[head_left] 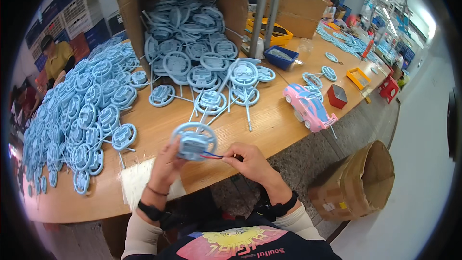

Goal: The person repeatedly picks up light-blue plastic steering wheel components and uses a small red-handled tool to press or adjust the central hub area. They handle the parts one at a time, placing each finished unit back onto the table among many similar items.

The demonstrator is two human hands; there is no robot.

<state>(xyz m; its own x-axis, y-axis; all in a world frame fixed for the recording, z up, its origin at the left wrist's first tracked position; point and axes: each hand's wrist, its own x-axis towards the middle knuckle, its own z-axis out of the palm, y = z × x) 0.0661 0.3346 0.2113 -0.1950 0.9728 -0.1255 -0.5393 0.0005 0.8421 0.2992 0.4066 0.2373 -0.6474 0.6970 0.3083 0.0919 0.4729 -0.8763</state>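
A light-blue plastic toy steering wheel [193, 142] is gripped at its left rim by my left hand [168, 161], raised a little above the table's near edge. Its back, with a boxy housing in the middle, faces me. Red and blue wires [211, 155] run from the housing toward the right. Fingers of my right hand [248, 161] pinch the wires' ends. Just beyond my hands, more steering wheels with long stems lie on the wooden table [269, 123]. A pale sheet [139, 183] lies on the table beside my left forearm.
A tipped cardboard box [130, 19] spills steering wheels; a large heap [96, 106] covers the left. At right are a pink toy car [308, 108], a red box [337, 96], a blue tray [280, 58] and yellow trays [358, 78]. A cardboard bin [351, 183] stands on the floor. Other people sit farther off.
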